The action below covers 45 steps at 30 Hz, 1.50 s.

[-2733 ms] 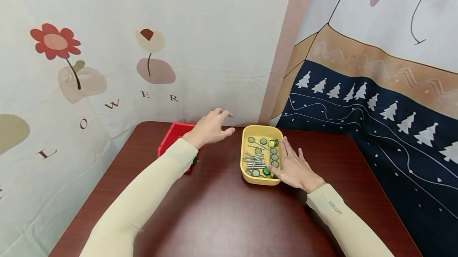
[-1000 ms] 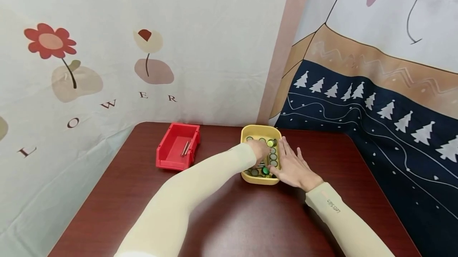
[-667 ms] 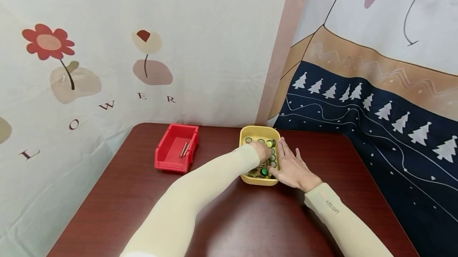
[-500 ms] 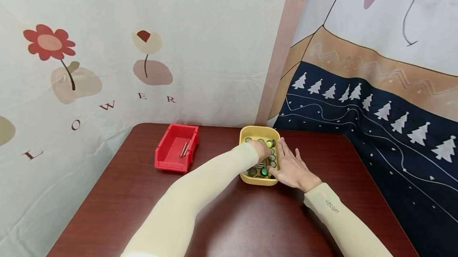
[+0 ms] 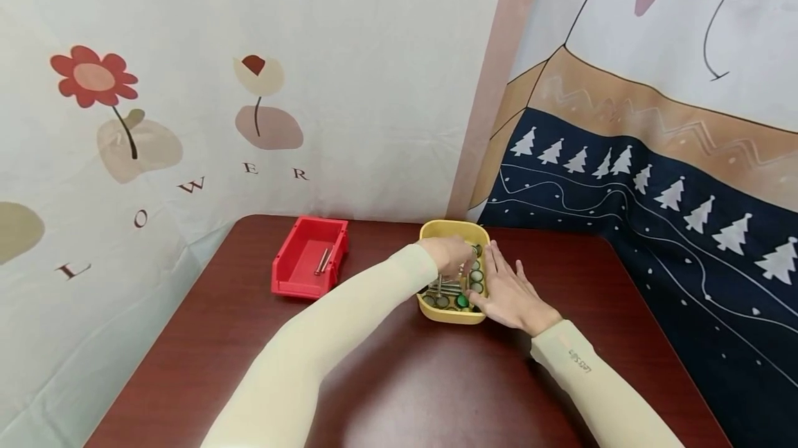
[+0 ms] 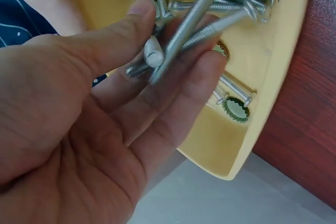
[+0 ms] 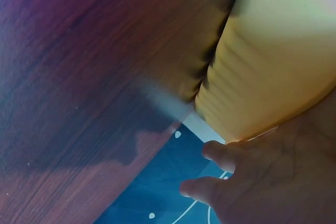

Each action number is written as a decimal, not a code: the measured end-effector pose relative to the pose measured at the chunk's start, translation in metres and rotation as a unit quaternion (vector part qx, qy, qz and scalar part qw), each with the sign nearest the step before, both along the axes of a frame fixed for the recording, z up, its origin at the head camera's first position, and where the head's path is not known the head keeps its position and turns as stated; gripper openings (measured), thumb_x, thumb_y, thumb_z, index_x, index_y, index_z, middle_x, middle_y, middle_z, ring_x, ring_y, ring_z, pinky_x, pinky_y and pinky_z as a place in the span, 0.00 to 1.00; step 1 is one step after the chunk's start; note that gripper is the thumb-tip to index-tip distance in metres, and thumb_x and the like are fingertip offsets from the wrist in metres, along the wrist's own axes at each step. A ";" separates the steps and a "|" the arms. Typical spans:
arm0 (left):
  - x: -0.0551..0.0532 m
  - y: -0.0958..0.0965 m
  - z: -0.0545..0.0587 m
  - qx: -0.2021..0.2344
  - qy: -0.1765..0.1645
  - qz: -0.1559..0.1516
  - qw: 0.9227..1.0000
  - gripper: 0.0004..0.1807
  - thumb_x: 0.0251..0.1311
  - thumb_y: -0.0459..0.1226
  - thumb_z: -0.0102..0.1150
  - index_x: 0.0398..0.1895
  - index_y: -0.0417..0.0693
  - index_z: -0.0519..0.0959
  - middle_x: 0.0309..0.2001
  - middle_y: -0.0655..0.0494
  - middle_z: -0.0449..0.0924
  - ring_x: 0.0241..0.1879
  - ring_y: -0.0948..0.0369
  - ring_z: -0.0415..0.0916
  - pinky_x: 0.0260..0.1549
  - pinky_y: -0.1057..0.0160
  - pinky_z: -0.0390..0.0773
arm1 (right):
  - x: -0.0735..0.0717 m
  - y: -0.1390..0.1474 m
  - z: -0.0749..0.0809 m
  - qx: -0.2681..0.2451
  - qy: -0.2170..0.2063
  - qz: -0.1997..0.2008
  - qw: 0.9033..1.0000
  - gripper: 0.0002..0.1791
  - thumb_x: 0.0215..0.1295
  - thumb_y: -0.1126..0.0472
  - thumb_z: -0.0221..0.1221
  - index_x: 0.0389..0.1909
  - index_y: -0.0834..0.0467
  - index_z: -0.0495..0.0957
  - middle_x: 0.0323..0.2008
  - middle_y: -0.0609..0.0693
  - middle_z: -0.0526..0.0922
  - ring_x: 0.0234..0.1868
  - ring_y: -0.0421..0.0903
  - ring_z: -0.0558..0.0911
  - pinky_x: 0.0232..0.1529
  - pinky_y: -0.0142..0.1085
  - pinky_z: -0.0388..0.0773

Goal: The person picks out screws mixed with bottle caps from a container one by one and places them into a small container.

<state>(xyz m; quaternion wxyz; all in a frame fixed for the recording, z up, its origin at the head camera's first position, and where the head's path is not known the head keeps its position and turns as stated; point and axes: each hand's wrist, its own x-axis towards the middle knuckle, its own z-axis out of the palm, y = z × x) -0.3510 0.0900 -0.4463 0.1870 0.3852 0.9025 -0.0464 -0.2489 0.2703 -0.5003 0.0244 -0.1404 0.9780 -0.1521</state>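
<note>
On a glossy reddish-brown wooden surface (image 5: 399, 379), a red plastic open-fronted bin (image 5: 304, 255) sits left of a yellow rounded rectangular tray (image 5: 451, 228). A person's right hand (image 5: 514, 296) rests against the tray, fingers extended. Above it, the left hand (image 5: 450, 253) pinches several silver metal screws (image 6: 190, 27) between thumb and curled fingers; more lie below among round, green-edged bottle caps (image 6: 236, 109).

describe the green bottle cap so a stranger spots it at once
On the brown table, find the yellow container right of the red bin. In its near end, by the right hand, lies the green bottle cap. Bright green, it stands out from the greyish caps.
</note>
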 end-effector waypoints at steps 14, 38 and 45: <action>0.030 -0.024 0.042 0.093 0.054 0.010 0.994 0.10 0.78 0.37 0.76 0.57 0.55 0.94 0.60 0.58 0.94 0.61 0.58 0.89 0.69 0.58 0.87 | 0.000 -0.001 0.000 0.003 -0.010 0.000 1.000 0.61 0.83 0.36 0.59 0.95 0.69 0.40 0.97 0.68 0.39 0.97 0.68 0.49 0.91 0.79 0.45; 0.031 -0.065 0.042 0.205 -0.012 0.111 0.972 0.23 0.82 0.30 0.68 0.75 0.52 0.85 0.67 0.46 0.90 0.62 0.55 0.87 0.59 0.59 0.92 | 0.000 -0.002 0.000 0.001 -0.021 -0.002 1.000 0.63 0.83 0.35 0.60 0.95 0.69 0.38 0.97 0.69 0.37 0.98 0.69 0.46 0.91 0.79 0.44; 0.030 -0.090 0.046 0.263 -0.032 0.127 0.956 0.16 0.83 0.30 0.65 0.67 0.46 0.87 0.51 0.46 0.96 0.42 0.61 0.96 0.45 0.64 0.93 | 0.001 -0.002 0.001 -0.009 -0.032 -0.006 0.999 0.62 0.84 0.36 0.59 0.96 0.68 0.35 0.97 0.67 0.34 0.98 0.69 0.44 0.91 0.79 0.41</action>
